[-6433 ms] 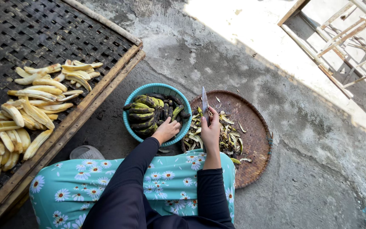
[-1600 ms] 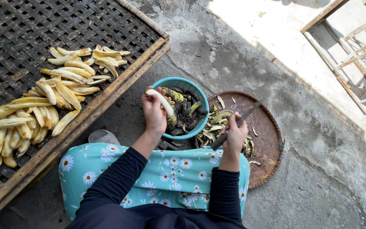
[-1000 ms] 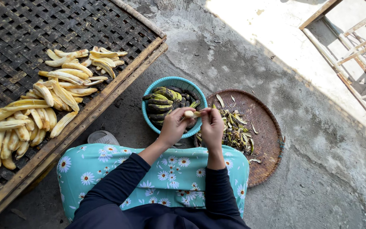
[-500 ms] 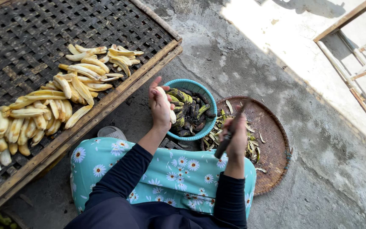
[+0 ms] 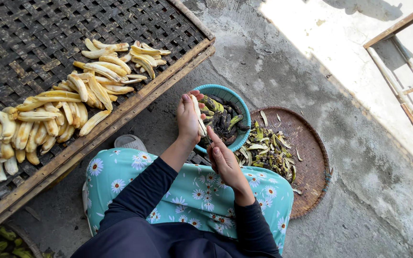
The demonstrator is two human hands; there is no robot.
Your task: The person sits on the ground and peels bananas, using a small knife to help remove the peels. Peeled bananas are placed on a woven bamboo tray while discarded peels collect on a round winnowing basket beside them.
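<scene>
My left hand [image 5: 188, 119] grips a pale peeled banana [image 5: 198, 114] upright in front of the blue bowl [image 5: 242, 111]. My right hand [image 5: 222, 157] is just below it, closed on a small knife [image 5: 208, 140] whose blade touches the banana's lower end. The bowl holds several dark green unpeeled bananas [image 5: 223, 117]. To its right a round brown woven tray [image 5: 309, 157] carries a heap of green peels [image 5: 266, 150]. Rows of peeled bananas [image 5: 68, 102] lie on a dark woven drying rack [image 5: 34, 43] at the left.
The rack's wooden edge [image 5: 120, 119] runs diagonally beside my left knee. A small pale container [image 5: 130, 142] sits on the concrete by my lap. A wooden frame [image 5: 407, 62] stands at the far right. More green bananas [image 5: 1, 239] show at the bottom left corner.
Over the last seconds my left hand took a banana from the bowl. The hands parted half a second ago and have now come together, knife against the peeled banana.
</scene>
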